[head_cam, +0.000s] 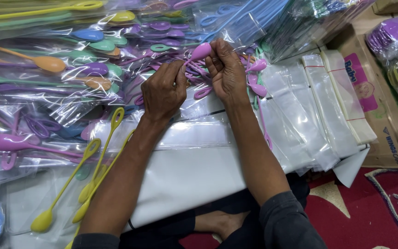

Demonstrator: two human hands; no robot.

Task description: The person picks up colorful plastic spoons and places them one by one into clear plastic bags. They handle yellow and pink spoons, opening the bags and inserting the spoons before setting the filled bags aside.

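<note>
My left hand and my right hand meet over a heap of clear plastic bags. Together they grip a pink long-handled plastic spoon, its bowl sticking up between my fingers. More pink spoons lie just right of my right hand, partly under it. Several yellow spoons with loop handles rest beside my left forearm. A white sheet covers my lap beneath both arms.
Bagged spoons in purple, green, blue and orange pile up at the left and back. Flat empty clear bags are stacked at the right, next to a cardboard box. A red patterned carpet shows at the lower right.
</note>
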